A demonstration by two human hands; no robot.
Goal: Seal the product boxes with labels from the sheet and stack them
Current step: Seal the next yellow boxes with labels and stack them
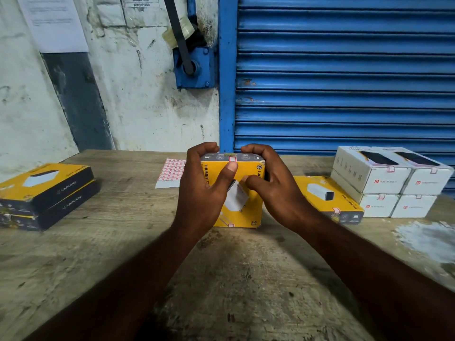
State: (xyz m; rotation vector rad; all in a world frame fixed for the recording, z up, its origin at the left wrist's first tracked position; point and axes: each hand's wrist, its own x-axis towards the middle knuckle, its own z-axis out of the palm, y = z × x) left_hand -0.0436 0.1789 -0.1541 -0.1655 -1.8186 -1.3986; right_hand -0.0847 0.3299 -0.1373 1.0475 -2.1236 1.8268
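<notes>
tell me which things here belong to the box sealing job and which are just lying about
Job in hand:
held yellow box, gripped by left hand and right hand
label sheet
labelled yellow box on the right
white box stack
yellow-and-black box stack on the left

Just lying about:
tape roll hanging on the wall
paper notice
blue shutter

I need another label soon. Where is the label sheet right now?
In the head view, the label sheet lies on the table just left of centre, partly behind the left hand that grips the yellow box.
</notes>
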